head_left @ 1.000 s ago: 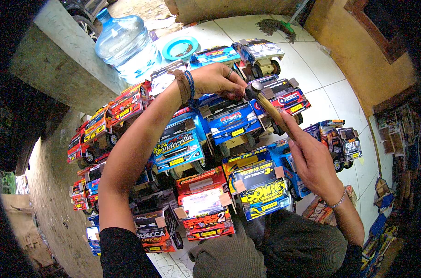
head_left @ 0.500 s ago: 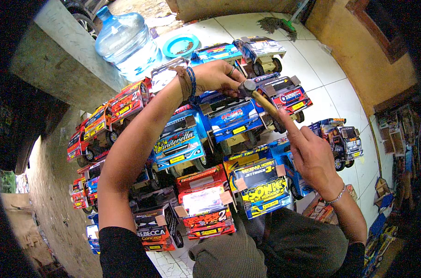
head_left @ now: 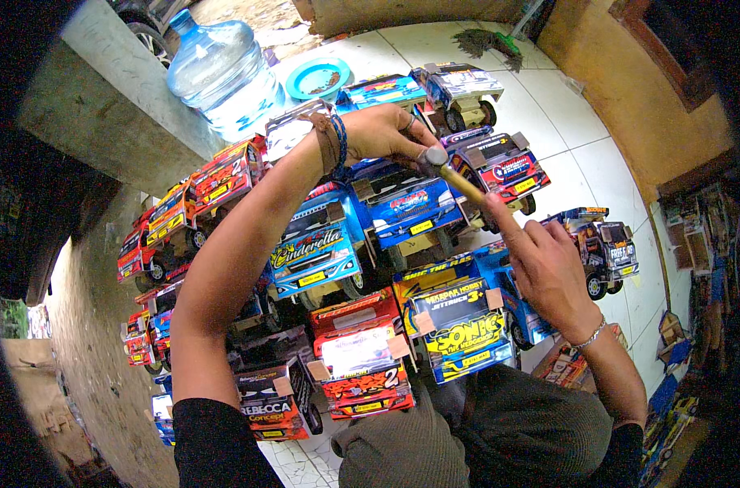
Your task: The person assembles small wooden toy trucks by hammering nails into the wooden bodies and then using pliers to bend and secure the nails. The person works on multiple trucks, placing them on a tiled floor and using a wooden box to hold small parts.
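Note:
My right hand point(head_left: 553, 281) grips a hammer point(head_left: 461, 184) by its wooden handle, the index finger stretched along it. The metal hammer head is beside the fingertips of my left hand point(head_left: 384, 134). Those fingers are pinched together over a blue toy truck point(head_left: 414, 213), and whatever they hold is hidden by the hand and the hammer head. A light-blue toy truck point(head_left: 314, 244) stands just left of it. Closer to me are a black-and-yellow toy truck point(head_left: 459, 333) and a red toy truck point(head_left: 362, 358).
Several more toy trucks crowd around, among them an orange-red one point(head_left: 231, 175) at left and a dark one point(head_left: 598, 248) at right. A large clear water bottle point(head_left: 223, 77) and a turquoise basin point(head_left: 295, 85) stand at the back. A mop point(head_left: 488, 45) lies on the white tiles.
The hammer head has shifted slightly down and the handle's tilt has changed a little. Both hands stay in nearly the same place.

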A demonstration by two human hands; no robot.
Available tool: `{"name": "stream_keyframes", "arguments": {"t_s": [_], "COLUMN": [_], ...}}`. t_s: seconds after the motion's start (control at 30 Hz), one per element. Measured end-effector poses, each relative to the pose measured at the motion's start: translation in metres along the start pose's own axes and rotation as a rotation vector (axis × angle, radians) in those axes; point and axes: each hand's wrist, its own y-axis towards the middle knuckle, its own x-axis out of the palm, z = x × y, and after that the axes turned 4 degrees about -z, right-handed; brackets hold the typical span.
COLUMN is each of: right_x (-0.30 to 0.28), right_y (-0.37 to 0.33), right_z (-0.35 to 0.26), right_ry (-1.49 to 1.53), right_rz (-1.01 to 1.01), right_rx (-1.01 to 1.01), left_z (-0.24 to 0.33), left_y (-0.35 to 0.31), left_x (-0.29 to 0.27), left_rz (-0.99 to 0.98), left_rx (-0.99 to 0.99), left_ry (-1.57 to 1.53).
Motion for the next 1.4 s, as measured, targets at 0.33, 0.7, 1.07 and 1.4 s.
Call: {"name": "stream_keyframes", "arguments": {"t_s": [0.33, 0.7, 1.07, 1.4], "right_x": [-0.005, -0.005, -0.007, -0.007], "right_y": [-0.005, -0.003, -0.004, -0.003], "right_z": [-0.004, -0.003, -0.003, -0.005], "right_ry": [-0.013, -0.013, 0.023, 0.038], "right_rz": [-0.064, -0.021, 0.063, -0.02], "right_rx": [0.015, -0.026, -0.002, -0.008], "left_z": [0.007, 0.007, 0.003, -0.001], "left_y": [-0.003, -0.003, -0.001, 0.0], "left_x": [0.003, 0.002, 0.0, -0.001], "left_rz": [0.018, 0.015, -0.006, 0.006], "left_rx": [-0.053, -0.074, -0.041, -0.066], "left_ry": [0.039, -0.002, 0.007, -0.071]}}
